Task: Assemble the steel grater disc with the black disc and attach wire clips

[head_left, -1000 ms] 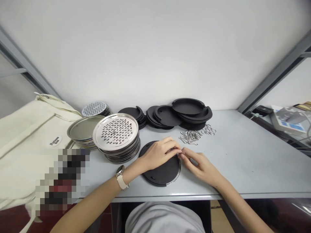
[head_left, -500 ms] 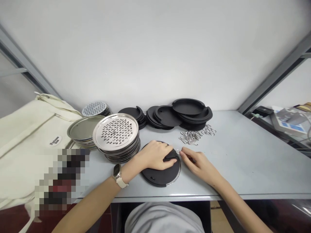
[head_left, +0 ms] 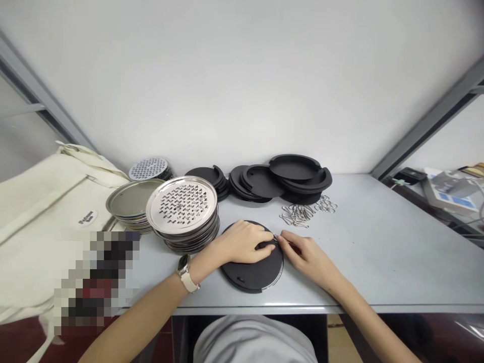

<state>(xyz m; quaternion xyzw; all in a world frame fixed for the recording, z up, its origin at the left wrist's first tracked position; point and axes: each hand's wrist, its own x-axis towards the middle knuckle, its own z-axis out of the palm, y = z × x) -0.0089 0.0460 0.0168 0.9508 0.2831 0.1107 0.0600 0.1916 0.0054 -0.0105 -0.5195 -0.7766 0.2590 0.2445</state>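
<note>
In front of me on the table lies a round black disc (head_left: 257, 275) with a raised rim, a small slot and a bright metal edge along its right side. My left hand (head_left: 245, 243) rests over its upper part, fingers bent and pressing it down, thumb apart from the index finger. At the disc's right edge, my right hand (head_left: 300, 249) is closed in a pinch on a small shiny wire ring (head_left: 276, 236). The left index fingertip meets the ring there. Fingers hide most of the ring.
Left of the disc stand stacked metal grater plates (head_left: 182, 206) and plain metal plates (head_left: 130, 199). Black round trays (head_left: 295, 169) are piled at the back. Loose wire clips (head_left: 297, 216) and rings (head_left: 325, 204) lie beyond my right hand. A cream bag (head_left: 45, 212) is at far left.
The right fingertips and the ring have shifted slightly left, closer in to the disc. My left index finger has reached across to the ring. The rest stays in place.
</note>
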